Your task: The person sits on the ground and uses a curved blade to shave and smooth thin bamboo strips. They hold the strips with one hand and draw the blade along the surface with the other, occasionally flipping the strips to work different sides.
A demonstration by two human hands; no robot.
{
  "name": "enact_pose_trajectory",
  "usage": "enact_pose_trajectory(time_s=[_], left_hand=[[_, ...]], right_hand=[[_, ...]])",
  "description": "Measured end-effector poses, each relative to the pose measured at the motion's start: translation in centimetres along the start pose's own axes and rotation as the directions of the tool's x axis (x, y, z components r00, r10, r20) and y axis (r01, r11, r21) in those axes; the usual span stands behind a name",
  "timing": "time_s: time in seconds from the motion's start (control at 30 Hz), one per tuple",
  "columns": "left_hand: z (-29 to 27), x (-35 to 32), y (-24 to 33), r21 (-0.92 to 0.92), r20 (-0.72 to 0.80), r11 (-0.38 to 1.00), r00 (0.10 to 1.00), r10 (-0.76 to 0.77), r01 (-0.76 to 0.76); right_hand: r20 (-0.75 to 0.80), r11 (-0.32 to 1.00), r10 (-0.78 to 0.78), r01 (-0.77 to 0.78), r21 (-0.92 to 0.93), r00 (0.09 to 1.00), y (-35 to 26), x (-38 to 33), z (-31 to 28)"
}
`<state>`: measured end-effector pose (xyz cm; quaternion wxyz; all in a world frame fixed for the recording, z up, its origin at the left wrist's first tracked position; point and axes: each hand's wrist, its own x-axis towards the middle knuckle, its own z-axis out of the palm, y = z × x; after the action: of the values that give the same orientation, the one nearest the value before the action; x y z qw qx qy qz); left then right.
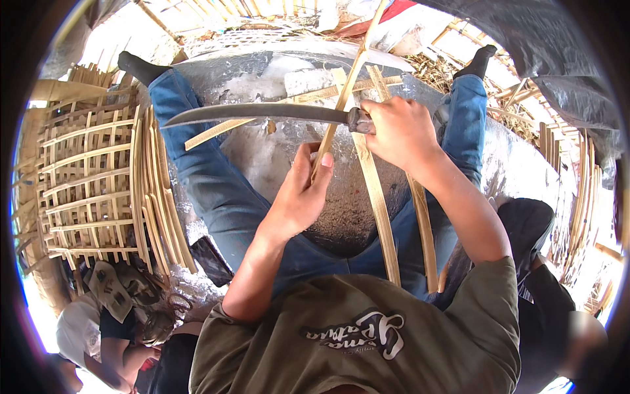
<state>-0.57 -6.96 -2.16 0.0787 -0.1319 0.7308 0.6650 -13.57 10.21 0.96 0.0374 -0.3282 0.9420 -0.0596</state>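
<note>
Legs (203, 177) spread wide, woven panel (88, 190) at far left, loose strips (375, 197) between legs and over right thigh, knife (262, 113) clasped in right hand (401, 131), crossing thin strip (354, 72) pinched in left hand (303, 190), contact hard to tell.

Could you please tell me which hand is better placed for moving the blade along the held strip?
Likely the right hand: it grips the knife handle, while the left hand holds the strip the blade crosses.
</note>
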Motion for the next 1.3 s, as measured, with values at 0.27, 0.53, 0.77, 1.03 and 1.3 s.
enact_pose_trajectory(time_s=[0.27,0.53,0.77,1.03,1.3], left_hand=[[1.2,0.5,-0.7,0.187,-0.068,0.969,0.982,0.175,-0.16],[0.9,0.0,0.7,0.237,-0.103,0.969,0.989,0.102,-0.075],[1.3,-1.9,0.3,0.3,-0.098,0.951,0.99,0.102,-0.069],[1.8,-2.1,-0.9,0.315,-0.132,0.934,0.968,0.215,-0.165],[1.1,-2.8,-0.3,0.408,-0.134,0.903,0.969,0.206,-0.135]], right_hand=[[-0.002,0.995,-0.065,0.064,0.071,0.998,-0.9,-1.5,0.6],[0.039,0.999,-0.05,0.05,-0.003,0.998,-1.6,-1.0,-0.1],[0.101,0.996,0.019,-0.011,-0.083,0.995,1.4,0.9,-0.3],[0.135,0.998,-0.055,0.058,-0.019,0.989,0.0,-1.0,-0.5],[0.142,0.991,0.1,-0.087,-0.098,0.985,1.6,2.0,-1.9]])
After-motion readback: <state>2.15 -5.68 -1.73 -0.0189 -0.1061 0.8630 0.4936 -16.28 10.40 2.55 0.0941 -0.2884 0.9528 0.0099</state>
